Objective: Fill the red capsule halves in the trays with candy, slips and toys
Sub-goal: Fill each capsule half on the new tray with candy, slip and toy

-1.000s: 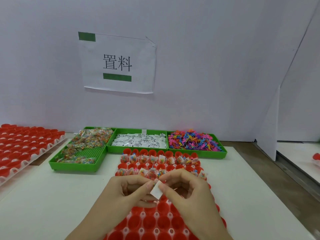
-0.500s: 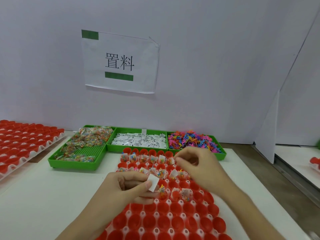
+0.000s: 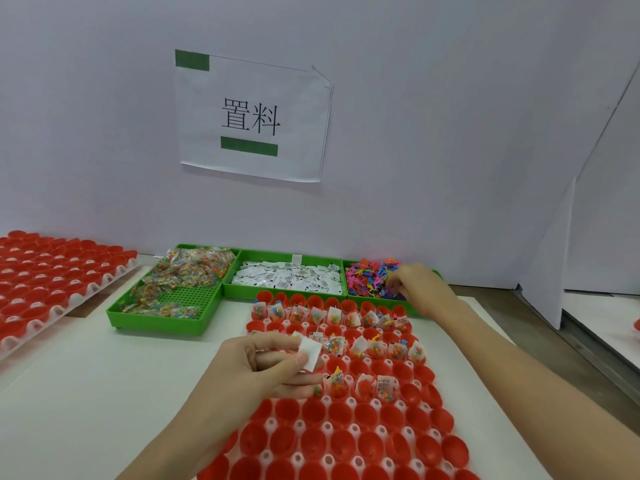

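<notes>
A tray of red capsule halves (image 3: 349, 441) lies on the white table in front of me. Its far rows hold candy packets, slips and small toys; the near rows are bare. My left hand (image 3: 266, 367) hovers over the tray's left side and pinches a white paper slip (image 3: 310, 353) between thumb and fingers. My right hand (image 3: 420, 287) reaches into the green bin of coloured plastic toys (image 3: 372, 277) at the back right, fingertips curled down among the toys. Whether it holds one is hidden.
A green bin of candy packets (image 3: 180, 282) and a green bin of white slips (image 3: 287, 278) stand left of the toys. A second tray of red capsule halves (image 3: 52, 282) lies far left. A white wall with a paper sign (image 3: 252, 116) rises behind.
My right hand left the slip and moved from the tray's middle to the toy bin at the back right. My left hand stays over the tray, still pinching the slip.
</notes>
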Action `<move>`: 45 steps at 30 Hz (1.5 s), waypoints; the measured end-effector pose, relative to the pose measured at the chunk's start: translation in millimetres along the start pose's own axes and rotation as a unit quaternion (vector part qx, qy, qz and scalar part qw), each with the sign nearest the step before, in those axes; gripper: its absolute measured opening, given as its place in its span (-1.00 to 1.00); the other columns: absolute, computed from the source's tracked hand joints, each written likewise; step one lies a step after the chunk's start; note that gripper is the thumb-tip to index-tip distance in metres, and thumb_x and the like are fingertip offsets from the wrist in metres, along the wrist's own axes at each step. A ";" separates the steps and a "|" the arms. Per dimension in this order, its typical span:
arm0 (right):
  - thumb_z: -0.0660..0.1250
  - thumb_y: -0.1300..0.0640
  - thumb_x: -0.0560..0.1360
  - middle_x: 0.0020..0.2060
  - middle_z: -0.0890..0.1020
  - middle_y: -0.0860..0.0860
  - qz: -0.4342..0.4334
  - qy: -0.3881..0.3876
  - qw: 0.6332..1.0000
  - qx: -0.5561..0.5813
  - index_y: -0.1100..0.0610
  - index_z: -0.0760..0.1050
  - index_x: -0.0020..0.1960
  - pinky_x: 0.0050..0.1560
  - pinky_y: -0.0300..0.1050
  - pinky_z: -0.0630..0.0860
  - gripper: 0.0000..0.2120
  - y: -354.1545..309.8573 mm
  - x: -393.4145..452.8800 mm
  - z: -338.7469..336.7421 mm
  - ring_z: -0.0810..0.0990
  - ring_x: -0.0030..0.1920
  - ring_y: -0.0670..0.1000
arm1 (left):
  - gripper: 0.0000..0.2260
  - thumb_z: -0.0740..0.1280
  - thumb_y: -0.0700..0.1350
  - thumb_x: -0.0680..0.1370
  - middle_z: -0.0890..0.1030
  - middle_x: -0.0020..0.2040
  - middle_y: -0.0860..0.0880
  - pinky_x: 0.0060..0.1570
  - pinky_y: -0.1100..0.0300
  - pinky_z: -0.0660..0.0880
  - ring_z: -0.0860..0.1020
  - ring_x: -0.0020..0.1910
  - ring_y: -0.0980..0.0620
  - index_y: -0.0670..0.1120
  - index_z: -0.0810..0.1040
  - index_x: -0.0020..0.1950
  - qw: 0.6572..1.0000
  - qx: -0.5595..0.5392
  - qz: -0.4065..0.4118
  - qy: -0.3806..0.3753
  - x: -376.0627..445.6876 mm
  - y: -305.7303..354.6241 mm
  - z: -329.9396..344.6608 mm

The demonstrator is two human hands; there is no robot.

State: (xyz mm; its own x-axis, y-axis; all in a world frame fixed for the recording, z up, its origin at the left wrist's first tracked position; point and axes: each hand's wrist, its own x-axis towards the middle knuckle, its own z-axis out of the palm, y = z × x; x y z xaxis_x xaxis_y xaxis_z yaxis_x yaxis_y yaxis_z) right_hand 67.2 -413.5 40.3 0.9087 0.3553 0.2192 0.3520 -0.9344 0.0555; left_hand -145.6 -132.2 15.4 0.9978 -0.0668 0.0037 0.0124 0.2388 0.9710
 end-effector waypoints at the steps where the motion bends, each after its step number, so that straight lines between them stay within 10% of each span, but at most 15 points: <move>1: 0.33 0.33 0.57 0.00 0.71 0.07 -0.001 0.009 1.000 -0.013 0.09 0.68 0.14 -0.03 -0.02 0.63 -0.74 0.3 0.7 1.0 0.69 -0.06 0.07 | -0.68 0.52 -0.18 0.43 0.72 -0.09 -0.34 -0.13 0.06 0.69 0.73 -0.03 -0.26 -0.28 0.60 0.11 1.000 0.004 0.003 -0.003 -0.1 0.3 0.6; 10: 0.47 0.12 0.54 -0.13 0.72 -0.03 0.103 0.199 0.915 0.335 0.13 0.70 0.03 0.05 -0.08 0.62 -0.89 -34.2 -40.9 -37.0 0.67 -0.11 -0.07 | -0.85 0.58 -0.07 0.41 0.75 -0.10 -0.18 -0.08 0.21 0.65 0.74 -0.10 -0.12 -0.07 0.75 -0.06 0.994 0.086 0.060 -0.010 -8.0 8.9 4.6; 15: 0.50 0.05 0.50 -0.15 0.75 -0.09 0.019 0.097 0.837 0.538 -0.09 0.72 -0.03 -0.04 -0.25 0.63 -0.92 -102.4 -138.3 -58.9 0.72 -0.12 -0.10 | -0.81 0.61 -0.05 0.38 0.76 -0.09 -0.11 -0.01 0.21 0.65 0.74 -0.09 -0.06 -0.05 0.77 -0.05 0.990 0.115 0.084 0.013 -11.0 10.2 8.0; 39: 0.46 0.02 0.47 -0.14 0.75 -0.09 0.123 0.058 0.716 0.684 -0.17 0.74 0.00 -0.02 -0.35 0.58 -0.85 -152.9 -187.9 -41.2 0.71 -0.07 -0.13 | -0.88 0.61 -0.14 0.38 0.75 -0.16 -0.14 -0.09 0.19 0.67 0.75 -0.14 -0.11 -0.08 0.75 -0.12 0.983 0.128 0.132 0.015 -21.4 7.4 26.6; 42: 0.44 -0.01 0.46 -0.19 0.75 0.06 0.170 0.043 0.667 0.724 -0.06 0.75 -0.01 -0.12 -0.25 0.61 -0.85 -152.1 -186.6 -40.0 0.70 -0.18 -0.03 | -0.89 0.60 -0.17 0.40 0.73 -0.21 -0.03 -0.11 0.26 0.64 0.72 -0.19 0.01 -0.02 0.72 -0.15 0.932 0.252 0.250 0.073 -23.2 0.8 25.1; 45: 0.48 -0.12 0.37 -0.15 0.74 0.17 0.164 -0.045 0.609 0.775 0.14 0.75 -0.06 -0.18 -0.23 0.60 -0.65 -151.6 -187.4 -41.5 0.70 -0.18 0.04 | -0.91 0.55 -0.22 0.48 0.68 -0.13 0.11 -0.06 0.31 0.58 0.67 -0.12 0.16 -0.07 0.69 -0.14 0.782 0.438 0.428 0.116 -23.0 5.1 25.8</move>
State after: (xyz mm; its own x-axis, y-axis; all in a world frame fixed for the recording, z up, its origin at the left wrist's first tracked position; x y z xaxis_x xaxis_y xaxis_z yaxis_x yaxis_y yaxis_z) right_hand -165.8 -339.6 31.2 0.9714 0.2212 -0.0866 -0.1252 0.1670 -0.9780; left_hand -170.2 -154.4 26.4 0.6025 -0.0447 0.7969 -0.6151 -0.6622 0.4279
